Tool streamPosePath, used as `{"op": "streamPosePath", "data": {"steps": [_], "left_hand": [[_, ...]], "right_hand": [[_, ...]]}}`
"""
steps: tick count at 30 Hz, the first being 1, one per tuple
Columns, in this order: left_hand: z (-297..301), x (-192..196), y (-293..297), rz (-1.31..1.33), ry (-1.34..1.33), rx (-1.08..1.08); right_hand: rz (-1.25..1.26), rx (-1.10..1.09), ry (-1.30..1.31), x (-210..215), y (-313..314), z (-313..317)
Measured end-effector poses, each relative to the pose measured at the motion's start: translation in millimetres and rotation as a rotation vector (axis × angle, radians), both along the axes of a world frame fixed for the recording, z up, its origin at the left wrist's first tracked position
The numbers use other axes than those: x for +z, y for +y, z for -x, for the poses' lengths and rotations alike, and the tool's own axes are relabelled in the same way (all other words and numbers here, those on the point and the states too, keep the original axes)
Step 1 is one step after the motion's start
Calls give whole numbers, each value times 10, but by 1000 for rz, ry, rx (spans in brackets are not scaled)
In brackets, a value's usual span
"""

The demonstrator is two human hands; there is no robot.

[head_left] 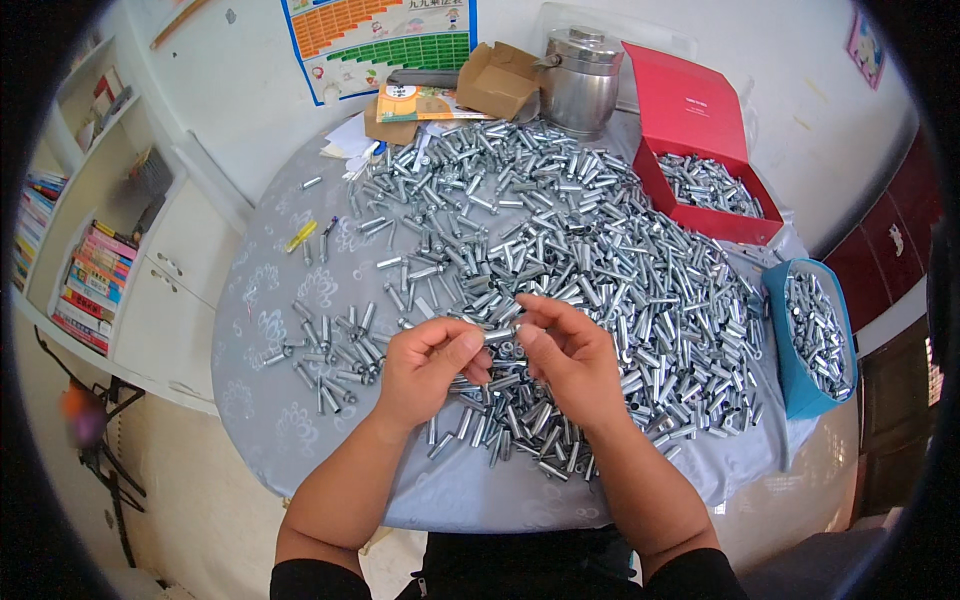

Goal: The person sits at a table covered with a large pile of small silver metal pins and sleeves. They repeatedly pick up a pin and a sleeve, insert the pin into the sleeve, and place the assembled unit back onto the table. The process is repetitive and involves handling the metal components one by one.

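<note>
The left hand [433,368] pinches a bolt [497,337] between thumb and forefinger, other fingers curled loosely; the right hand [570,360] is half-curled, its thumb tip at the bolt's far end; whether it grips that end or merely touches it, I cannot tell; the bolt sits between the two hands, just above the pile [600,260]; a loose pinch on smooth, round metal could let it slip, and among so many similar pieces it would be hard to find again; a smaller cluster [335,350] lies left of the hands, and a careless forearm could sweep it into the pile or off the worktop [265,430]; farther out, the blue bin [812,405] stands at the right edge, so a knock might tip it; the red box [725,226] is well filled, its lid up.
</note>
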State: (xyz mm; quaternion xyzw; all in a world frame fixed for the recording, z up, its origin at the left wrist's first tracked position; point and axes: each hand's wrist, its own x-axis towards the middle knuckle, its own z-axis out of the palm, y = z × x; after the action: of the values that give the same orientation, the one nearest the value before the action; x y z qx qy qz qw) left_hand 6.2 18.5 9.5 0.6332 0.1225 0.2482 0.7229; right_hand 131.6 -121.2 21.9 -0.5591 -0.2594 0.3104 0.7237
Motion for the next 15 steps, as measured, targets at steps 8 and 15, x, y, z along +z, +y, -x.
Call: {"op": "streamPosePath", "data": {"steps": [8,15], "left_hand": [[10,21,22,51,5,17],[10,29,59,40,7,19]], "right_hand": [[-16,-25,-103,-32,41,38],[82,52,-86,-64,-7,27]]}}
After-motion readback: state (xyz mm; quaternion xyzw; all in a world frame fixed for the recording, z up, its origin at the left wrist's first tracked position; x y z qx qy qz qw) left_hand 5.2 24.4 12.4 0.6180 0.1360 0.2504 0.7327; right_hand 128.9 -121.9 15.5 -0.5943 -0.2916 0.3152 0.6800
